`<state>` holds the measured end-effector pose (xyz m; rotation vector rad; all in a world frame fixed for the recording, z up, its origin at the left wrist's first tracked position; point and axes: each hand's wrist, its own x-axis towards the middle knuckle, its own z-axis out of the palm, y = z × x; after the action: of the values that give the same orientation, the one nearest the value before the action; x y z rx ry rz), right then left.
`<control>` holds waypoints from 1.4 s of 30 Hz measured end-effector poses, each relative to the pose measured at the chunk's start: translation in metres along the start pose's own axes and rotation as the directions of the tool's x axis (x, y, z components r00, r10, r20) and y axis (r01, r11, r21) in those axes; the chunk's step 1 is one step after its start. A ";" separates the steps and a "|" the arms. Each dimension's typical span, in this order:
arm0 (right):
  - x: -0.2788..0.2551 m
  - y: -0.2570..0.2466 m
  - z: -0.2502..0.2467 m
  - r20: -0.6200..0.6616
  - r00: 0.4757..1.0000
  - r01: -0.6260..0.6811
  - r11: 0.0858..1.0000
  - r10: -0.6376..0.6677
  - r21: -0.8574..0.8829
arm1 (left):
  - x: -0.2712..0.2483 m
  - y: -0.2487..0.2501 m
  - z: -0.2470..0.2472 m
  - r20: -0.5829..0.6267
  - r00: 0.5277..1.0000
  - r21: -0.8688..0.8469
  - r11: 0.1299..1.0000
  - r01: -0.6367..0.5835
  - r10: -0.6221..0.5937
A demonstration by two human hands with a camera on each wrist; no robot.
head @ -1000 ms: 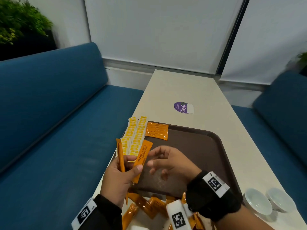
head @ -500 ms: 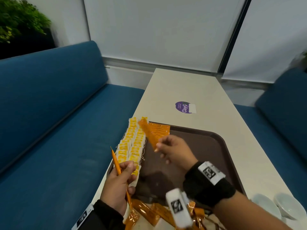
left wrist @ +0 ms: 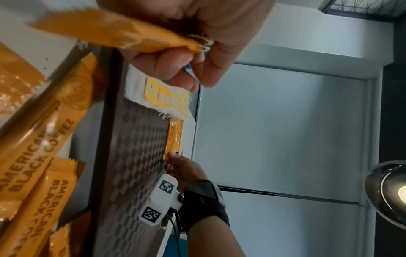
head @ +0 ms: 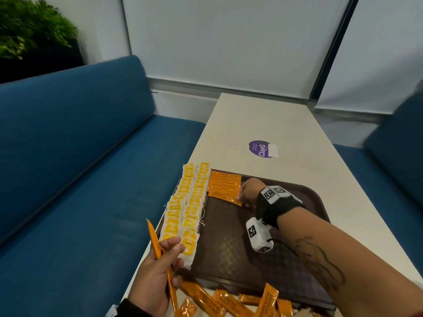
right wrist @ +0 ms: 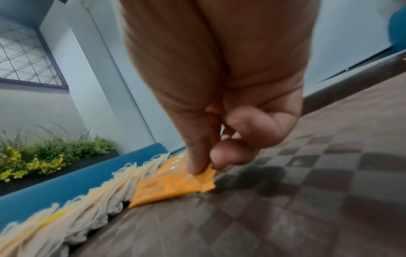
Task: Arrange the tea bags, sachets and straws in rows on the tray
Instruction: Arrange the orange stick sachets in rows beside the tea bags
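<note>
Brown tray (head: 263, 255) on a pale table (head: 263, 120), taken here as the landmark. Along the tray's left edge, 2 rows of white-and-yellow tea bags (head: 187, 207), overlapping from near end to far end. Just right of those rows, at the tray's far left corner, a short row of orange coffee sachets (head: 225, 183) lying side by side. Right hand (head: 249, 193) reaching to that corner, thumb and forefinger pinching the right end of the nearest sachet (right wrist: 175, 186), which lies flat on the tray beside the others. Left hand (head: 158, 275) over the tray's near left corner, fingers curled round 1 orange sachet (head: 160, 259) held edge-on and tilted, fingertips close to the nearest tea bag; actual contact with it impossible to tell. Off the tray's near edge, a loose heap of more orange sachets (head: 229, 303) on the table. Beyond the tray's far edge, a purple sticker (head: 261, 148) on the tabletop. Blue bench (head: 80, 168) to the tray's left, green plant (head: 29, 26) behind it.
</note>
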<state>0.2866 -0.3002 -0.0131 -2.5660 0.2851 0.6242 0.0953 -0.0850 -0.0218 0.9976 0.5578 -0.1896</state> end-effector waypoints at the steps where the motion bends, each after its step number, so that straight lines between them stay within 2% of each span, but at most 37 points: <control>1: 0.004 -0.003 0.002 -0.008 1.000 -0.013 0.999 0.013 -0.035 | 0.000 0.000 -0.001 -0.006 1.000 0.003 1.000 -0.004 0.004; 9: 0.024 -0.013 0.005 -0.106 0.994 -0.029 0.989 0.014 -0.143 | 0.002 -0.001 -0.003 -0.024 1.000 0.023 1.000 -0.009 0.009; 17: 0.031 -0.010 0.006 -0.125 0.991 -0.043 0.999 0.041 -0.016 | 0.004 -0.004 0.000 -0.006 1.000 0.036 0.999 -0.008 0.008; 23: 0.035 -0.009 0.010 -0.145 0.989 -0.024 0.999 0.020 -0.030 | 0.006 -0.006 -0.002 0.001 1.000 0.041 0.999 -0.004 0.004; 28: 0.038 -0.006 0.009 -0.209 0.978 -0.049 0.994 0.027 -0.099 | 0.008 -0.007 -0.003 0.013 1.000 0.037 0.999 0.008 -0.008; 32: 0.039 -0.006 0.008 -0.211 0.977 -0.062 0.992 0.038 -0.110 | 0.008 -0.006 -0.004 0.021 1.000 0.032 0.999 0.007 -0.007; 37: 0.046 -0.006 0.012 -0.213 0.977 -0.041 0.996 0.024 -0.078 | 0.009 -0.006 -0.003 0.043 0.999 0.005 1.000 0.012 -0.012; 42: 0.034 -0.002 0.005 -0.211 0.977 -0.026 0.999 0.030 0.024 | 0.007 -0.002 0.001 0.113 0.993 -0.049 0.998 0.031 -0.025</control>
<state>0.3147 -0.2988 -0.0328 -2.6145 0.3973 0.3549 0.1010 -0.0863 -0.0266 0.9247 0.4716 -0.2537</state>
